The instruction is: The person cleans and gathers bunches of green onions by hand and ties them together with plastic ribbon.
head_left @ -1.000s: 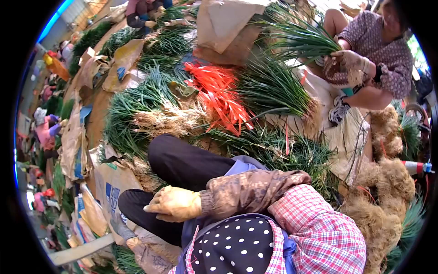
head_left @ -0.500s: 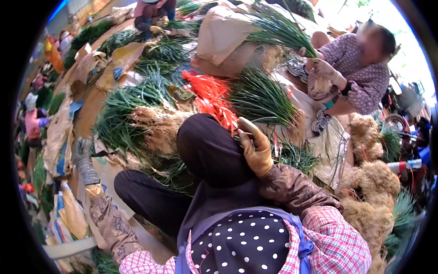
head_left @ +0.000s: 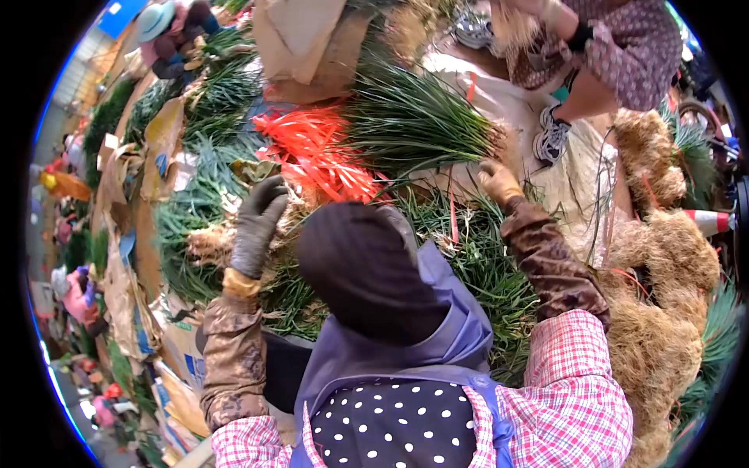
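A bunch of long green stalks, like spring onions (head_left: 421,117), lies with its pale roots toward the right. My right hand (head_left: 499,182), in a yellowish glove, is at the lower side of that root end, fingers extended; whether they touch it is hard to tell. My left hand (head_left: 260,226), in a grey glove, hovers over the root ends of another green bunch (head_left: 199,191), fingers loosely bent and holding nothing visible. Between the two bunches lies a heap of red plastic ties (head_left: 320,152). Loose green leaves (head_left: 476,249) spread below my right hand.
A person in a patterned garment (head_left: 632,54) is close at the upper right, one sneaker (head_left: 551,135) near the bunch. Heaped straw-coloured roots (head_left: 663,312) line the right side. Cardboard (head_left: 300,47) stands at the back. Another person in a hat (head_left: 160,27) works at upper left.
The view has shifted. My left hand has moved inward from the far left to above the left bunch. My right hand has gone from beside my dark-covered knee to the right bunch's root end.
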The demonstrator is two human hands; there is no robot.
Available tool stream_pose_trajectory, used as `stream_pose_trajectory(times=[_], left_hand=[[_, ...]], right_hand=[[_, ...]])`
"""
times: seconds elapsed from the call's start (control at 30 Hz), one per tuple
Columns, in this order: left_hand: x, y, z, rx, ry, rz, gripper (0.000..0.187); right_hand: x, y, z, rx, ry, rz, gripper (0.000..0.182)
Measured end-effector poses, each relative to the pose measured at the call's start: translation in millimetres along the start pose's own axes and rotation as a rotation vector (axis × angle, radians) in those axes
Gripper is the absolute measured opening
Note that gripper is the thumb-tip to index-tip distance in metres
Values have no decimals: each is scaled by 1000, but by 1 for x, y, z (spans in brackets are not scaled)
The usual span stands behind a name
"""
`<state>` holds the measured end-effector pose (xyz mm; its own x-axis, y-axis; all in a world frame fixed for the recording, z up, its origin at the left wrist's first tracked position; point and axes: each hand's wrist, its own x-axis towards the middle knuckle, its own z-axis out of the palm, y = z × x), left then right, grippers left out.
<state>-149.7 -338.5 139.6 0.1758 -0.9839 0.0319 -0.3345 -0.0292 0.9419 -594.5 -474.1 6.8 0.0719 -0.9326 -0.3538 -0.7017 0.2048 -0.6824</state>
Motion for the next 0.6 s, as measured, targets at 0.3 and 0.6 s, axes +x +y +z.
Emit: stream_pose_trajectory(times=[0.3, 0.6], left_hand=[[127, -70, 228, 128, -600, -45, 25], [149, -151, 377, 560, -838, 216, 33]], right_hand=[[102, 101, 87, 5, -216, 291, 38], [97, 67, 66, 256, -349, 344, 22]])
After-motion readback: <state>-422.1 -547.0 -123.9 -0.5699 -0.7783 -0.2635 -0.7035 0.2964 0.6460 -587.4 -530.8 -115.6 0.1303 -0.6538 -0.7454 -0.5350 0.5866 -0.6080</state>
